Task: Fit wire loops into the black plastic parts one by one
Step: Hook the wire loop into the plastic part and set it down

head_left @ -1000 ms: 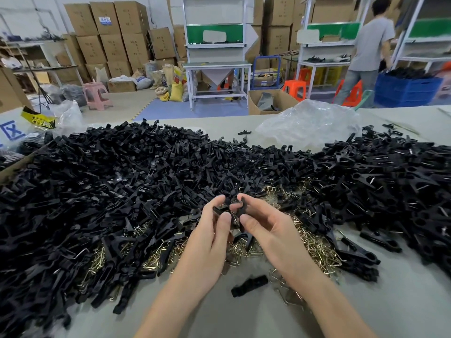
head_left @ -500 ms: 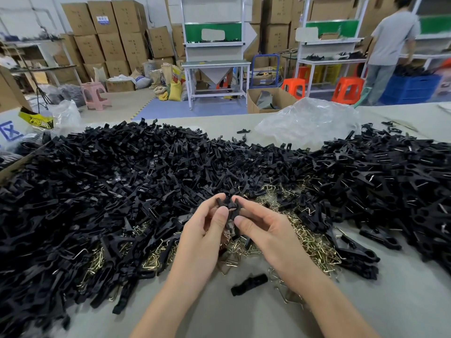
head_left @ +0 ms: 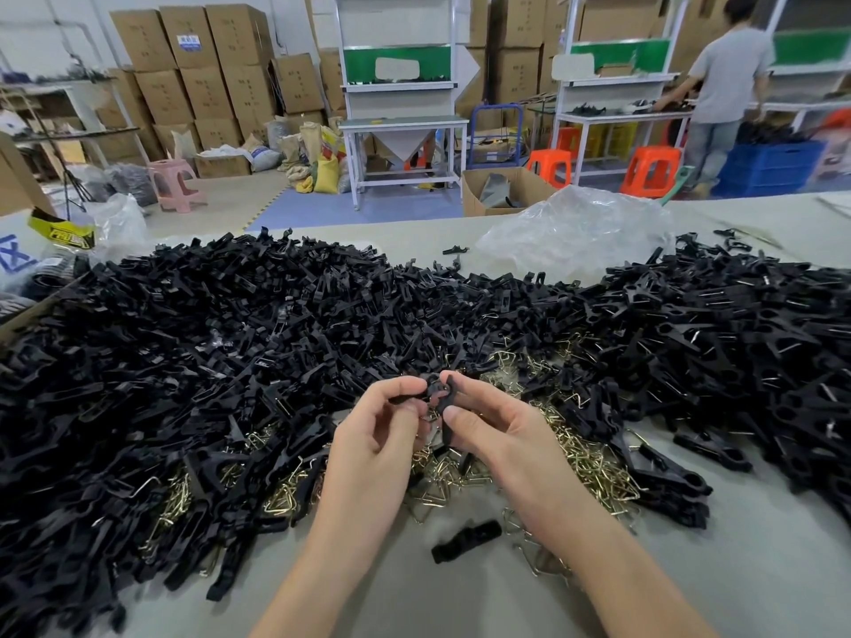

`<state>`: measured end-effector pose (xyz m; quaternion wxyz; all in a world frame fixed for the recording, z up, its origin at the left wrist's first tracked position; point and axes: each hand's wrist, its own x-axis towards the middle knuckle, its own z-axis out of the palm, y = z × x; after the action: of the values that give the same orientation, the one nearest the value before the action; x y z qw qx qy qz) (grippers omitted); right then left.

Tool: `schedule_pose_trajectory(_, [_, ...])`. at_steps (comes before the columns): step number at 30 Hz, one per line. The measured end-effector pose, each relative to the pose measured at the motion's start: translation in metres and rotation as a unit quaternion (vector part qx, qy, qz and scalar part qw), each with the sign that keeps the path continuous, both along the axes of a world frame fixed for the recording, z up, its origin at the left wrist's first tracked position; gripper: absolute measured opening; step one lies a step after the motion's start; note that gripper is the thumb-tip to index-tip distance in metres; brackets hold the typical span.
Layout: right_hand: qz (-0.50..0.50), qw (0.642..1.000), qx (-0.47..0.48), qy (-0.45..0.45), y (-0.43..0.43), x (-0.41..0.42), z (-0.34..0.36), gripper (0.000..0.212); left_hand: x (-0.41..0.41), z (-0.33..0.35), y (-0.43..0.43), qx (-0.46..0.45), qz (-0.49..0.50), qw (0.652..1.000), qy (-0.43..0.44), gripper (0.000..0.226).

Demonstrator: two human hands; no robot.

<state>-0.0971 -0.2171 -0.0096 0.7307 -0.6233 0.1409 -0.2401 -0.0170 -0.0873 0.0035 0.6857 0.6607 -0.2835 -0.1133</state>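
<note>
Left: big heap of black plastic parts [head_left: 184,361], matte, flat, forked mouldings, jumbled on the grey desk [head_left: 760,568]. Centre: left hand [head_left: 377,439] and right hand [head_left: 506,435] close together, both pinching one held part [head_left: 441,392] at the fingertips, just above the heap's near edge. Below and right of the hands: wire loops [head_left: 594,458], thin, brassy, bent triangles, tangled. One loose part [head_left: 467,541] lies near, between the wrists. Right: second black heap [head_left: 737,333], with a crinkled clear bag [head_left: 575,232] beyond it.
</note>
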Motion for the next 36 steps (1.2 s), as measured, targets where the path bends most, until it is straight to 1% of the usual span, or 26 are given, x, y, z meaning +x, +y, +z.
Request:
schedule_pose_trajectory(5, [0.003, 1.000, 0.002, -0.008, 0.0019, 0.0023, -0.0019, 0.035, 0.0001, -0.0006, -0.0008, 0.007, -0.003, 1.000, -0.002, 0.015])
schedule_pose_trajectory(7, [0.006, 1.000, 0.010, -0.016, 0.0012, 0.0023, -0.0025, 0.034, 0.0011, -0.0003, -0.0007, -0.003, -0.012, 1.000, 0.015, 0.010])
schedule_pose_trajectory(16, [0.000, 0.999, 0.035, -0.028, 0.0003, 0.0014, -0.0013, 0.037, 0.0002, -0.0047, -0.0009, 0.020, -0.026, 0.999, -0.027, 0.019])
schedule_pose_trajectory(26, [-0.004, 0.999, 0.030, -0.022, 0.0000, 0.0003, -0.0001, 0.036, 0.0002, -0.0072, 0.0016, 0.043, -0.046, 0.995, -0.083, 0.017])
schedule_pose_trajectory(30, [0.005, 0.999, 0.038, -0.022, 0.0004, 0.0004, 0.0006, 0.037, 0.0006, -0.0062, 0.0012, 0.032, -0.035, 0.996, -0.079, 0.019])
schedule_pose_trajectory(36, [0.014, 0.999, 0.036, -0.030, 0.0003, -0.0003, 0.0026, 0.039, -0.0004, -0.0055, 0.0026, 0.057, -0.041, 0.993, -0.099, 0.019])
